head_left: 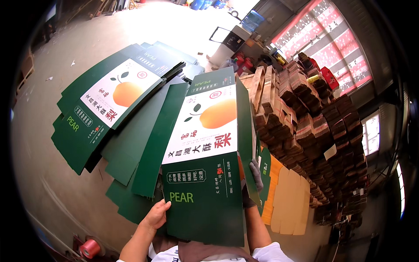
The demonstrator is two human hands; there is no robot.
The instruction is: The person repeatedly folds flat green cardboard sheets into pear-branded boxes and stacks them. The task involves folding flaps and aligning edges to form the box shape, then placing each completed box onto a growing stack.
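A dark green cardboard carton (200, 174) with a white panel and a picture of a yellow fruit is held up in front of me, its side flaps partly folded back. My left hand (157, 215), bare, pinches its lower left edge, with the thumb on the printed face. On the opposite side, my right hand (255, 175) wears a grey glove and grips the right side panel. The flap covers much of that hand. Left of the held carton lies a pile of flat green cartons (83, 105) with the same print, fanned out and overlapping.
Tall stacks of brown flattened cardboard (301, 126) and wooden pallets (260, 94) stand at right. Below them lie a plain cardboard sheet (290, 203) and an orange surface (273, 192). A spool of red twine (90, 248) sits lower left; a water dispenser (231, 41) stands at the back.
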